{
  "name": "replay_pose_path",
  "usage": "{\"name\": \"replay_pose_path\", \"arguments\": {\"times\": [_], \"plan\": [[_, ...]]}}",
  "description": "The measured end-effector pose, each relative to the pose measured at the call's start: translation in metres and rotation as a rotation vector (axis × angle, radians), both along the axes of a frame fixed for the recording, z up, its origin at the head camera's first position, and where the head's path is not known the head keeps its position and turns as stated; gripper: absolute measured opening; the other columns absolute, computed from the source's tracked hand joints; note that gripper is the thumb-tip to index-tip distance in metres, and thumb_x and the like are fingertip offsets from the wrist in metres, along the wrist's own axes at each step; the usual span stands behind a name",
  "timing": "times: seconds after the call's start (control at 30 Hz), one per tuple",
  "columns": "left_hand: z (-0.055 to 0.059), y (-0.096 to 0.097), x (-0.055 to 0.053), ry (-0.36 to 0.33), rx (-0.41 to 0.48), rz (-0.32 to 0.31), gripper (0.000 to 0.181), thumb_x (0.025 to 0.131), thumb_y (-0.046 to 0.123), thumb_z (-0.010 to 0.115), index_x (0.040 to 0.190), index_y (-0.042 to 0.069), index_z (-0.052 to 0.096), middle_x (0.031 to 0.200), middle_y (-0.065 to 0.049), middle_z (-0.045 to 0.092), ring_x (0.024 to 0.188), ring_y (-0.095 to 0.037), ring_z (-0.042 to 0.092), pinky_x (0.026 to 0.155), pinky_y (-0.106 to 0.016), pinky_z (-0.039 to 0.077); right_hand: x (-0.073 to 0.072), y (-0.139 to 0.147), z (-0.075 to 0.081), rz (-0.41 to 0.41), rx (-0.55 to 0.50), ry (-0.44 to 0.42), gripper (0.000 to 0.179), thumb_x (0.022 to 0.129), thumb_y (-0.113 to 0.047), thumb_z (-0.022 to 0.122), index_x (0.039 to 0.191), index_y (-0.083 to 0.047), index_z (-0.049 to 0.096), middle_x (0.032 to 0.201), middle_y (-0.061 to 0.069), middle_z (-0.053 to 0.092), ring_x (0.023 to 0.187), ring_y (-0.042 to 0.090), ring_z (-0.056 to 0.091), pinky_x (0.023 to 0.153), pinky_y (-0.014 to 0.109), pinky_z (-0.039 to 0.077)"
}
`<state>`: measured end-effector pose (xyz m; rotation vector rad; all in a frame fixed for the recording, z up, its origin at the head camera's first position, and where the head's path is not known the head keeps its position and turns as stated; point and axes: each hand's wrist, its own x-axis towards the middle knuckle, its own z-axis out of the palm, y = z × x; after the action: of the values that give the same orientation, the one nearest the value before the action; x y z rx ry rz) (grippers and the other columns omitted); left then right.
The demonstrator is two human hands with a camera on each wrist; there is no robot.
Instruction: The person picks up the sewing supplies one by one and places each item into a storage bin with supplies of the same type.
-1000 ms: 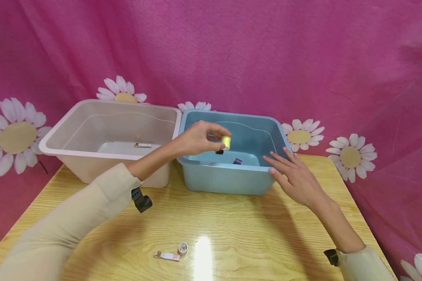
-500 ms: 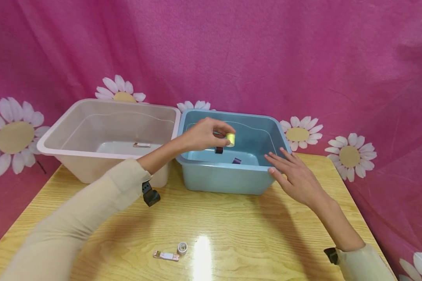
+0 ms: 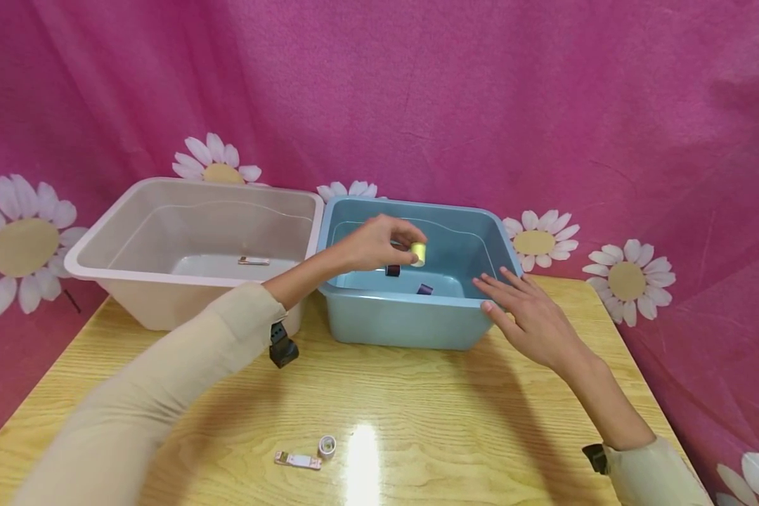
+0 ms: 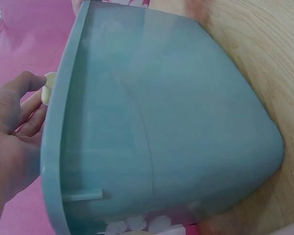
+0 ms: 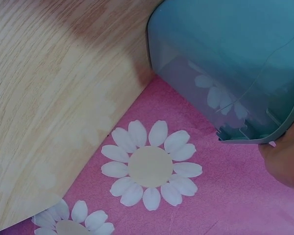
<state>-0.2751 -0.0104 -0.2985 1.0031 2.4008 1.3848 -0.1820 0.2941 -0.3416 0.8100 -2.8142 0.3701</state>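
Note:
My left hand (image 3: 379, 243) pinches a yellow spool of thread (image 3: 419, 254) between thumb and fingers, above the inside of the blue tub (image 3: 411, 323). The left wrist view shows the same spool (image 4: 48, 88) at the fingertips, past the tub's rim. Two dark spools lie on the tub's floor: a near-black one (image 3: 393, 270) and a purple one (image 3: 424, 289). My right hand (image 3: 531, 320) has its fingers extended over the tub's right front corner; the right wrist view shows only part of this hand (image 5: 286, 156), at the rim.
Left of the blue tub stands a beige-pink tub (image 3: 183, 299) with a small flat strip (image 3: 254, 261) inside. On the wooden table (image 3: 417, 407) near the front lie a pink-and-white strip with a gold-coloured end (image 3: 298, 460) and a small white roll (image 3: 327, 446). A pink flowered cloth (image 3: 417, 105) hangs behind.
My left hand has moved right with the yellow spool, farther over the blue tub. More of the near-black spool shows now. The right hand stays in place.

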Motion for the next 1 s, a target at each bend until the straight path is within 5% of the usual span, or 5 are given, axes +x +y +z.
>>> {"name": "replay_pose_path", "arguments": {"times": [1.0], "plan": [[-0.014,0.023,-0.023,-0.028,-0.090,-0.005,0.032,0.094,0.005,0.068,0.125,-0.003,0.065,0.116,-0.012,0.068,0.108,-0.020,0.064,0.085,-0.026,0.052,-0.002,0.001,-0.001,0.003,-0.001,-0.011,0.048,0.105,-0.036,0.050,0.149,-0.015,0.050,0.152,0.009,0.044,0.147,0.037,0.023,0.117,0.056,0.015]]}}
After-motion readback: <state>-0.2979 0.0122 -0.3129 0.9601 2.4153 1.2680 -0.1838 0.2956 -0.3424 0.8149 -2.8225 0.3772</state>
